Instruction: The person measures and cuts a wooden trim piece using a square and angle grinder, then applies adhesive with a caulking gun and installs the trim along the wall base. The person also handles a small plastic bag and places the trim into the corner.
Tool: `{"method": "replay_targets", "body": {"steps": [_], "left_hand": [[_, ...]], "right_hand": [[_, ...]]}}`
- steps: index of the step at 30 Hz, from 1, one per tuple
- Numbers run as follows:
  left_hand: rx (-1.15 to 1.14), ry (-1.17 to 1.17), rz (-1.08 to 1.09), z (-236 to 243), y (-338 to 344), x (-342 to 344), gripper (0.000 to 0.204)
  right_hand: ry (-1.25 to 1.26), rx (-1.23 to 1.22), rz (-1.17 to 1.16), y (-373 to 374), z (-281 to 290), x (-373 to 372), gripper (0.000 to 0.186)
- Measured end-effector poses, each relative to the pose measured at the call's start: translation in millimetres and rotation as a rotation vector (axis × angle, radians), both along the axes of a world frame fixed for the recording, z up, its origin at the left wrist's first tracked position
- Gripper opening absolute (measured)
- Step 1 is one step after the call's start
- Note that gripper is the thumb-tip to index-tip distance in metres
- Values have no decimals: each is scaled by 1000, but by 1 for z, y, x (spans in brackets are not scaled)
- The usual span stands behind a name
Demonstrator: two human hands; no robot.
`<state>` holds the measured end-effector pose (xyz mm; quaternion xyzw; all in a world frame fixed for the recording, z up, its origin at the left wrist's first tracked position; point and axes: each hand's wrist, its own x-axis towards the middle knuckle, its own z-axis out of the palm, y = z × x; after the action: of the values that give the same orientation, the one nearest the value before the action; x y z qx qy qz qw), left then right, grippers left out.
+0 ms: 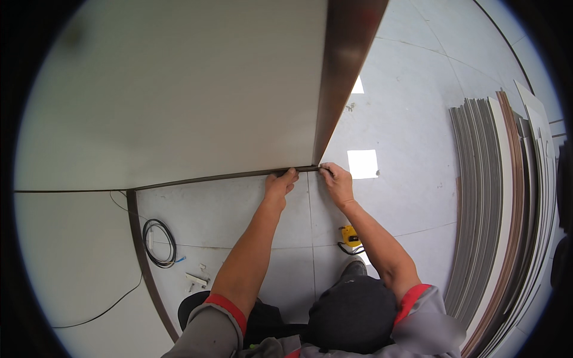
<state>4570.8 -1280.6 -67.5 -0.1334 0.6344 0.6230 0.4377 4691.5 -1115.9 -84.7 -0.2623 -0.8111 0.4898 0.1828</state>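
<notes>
A large off-white panel (pixel 197 89) stands before me, with a brown metal profile (pixel 343 71) along its right edge. A thin dark trim strip (pixel 215 178) runs along the panel's lower edge toward the corner. My left hand (pixel 280 184) is closed on this strip a little left of the corner, thumb on top and fingers curled below. At the strip's right end, under the brown profile, my right hand (pixel 338 184) pinches it. The fingertips of my right hand are partly hidden.
A yellow tape measure (pixel 351 237) lies on the tiled floor by my shoe (pixel 353 262). On the left are a coil of black cable (pixel 158 243), a small white part (pixel 196 280) and a dark post (pixel 143 250). Stacked long panels (pixel 480 209) stand along the right.
</notes>
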Motion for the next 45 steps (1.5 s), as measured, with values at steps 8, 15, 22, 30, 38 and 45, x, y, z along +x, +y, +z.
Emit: {"method": "replay_targets", "body": {"steps": [8, 15, 22, 30, 38, 45], "left_hand": [[5, -3, -8, -5, 0, -1, 51], [-18, -13, 10, -8, 0, -1, 48], [-41, -2, 16, -5, 2, 1, 45], [-63, 3, 5, -6, 2, 0, 43], [-49, 22, 18, -12, -3, 0, 43], [-27, 20, 25, -12, -4, 1, 44]], "right_hand": [[-14, -274, 13, 0, 11, 9, 22], [-7, -13, 75, -2, 3, 14, 27], [-67, -42, 41, -5, 7, 13, 25], [-157, 55, 57, 6, 19, -2, 18], [-78, 143, 56, 3, 9, -6, 15], [-106, 294, 112, 2, 13, -8, 17]]}}
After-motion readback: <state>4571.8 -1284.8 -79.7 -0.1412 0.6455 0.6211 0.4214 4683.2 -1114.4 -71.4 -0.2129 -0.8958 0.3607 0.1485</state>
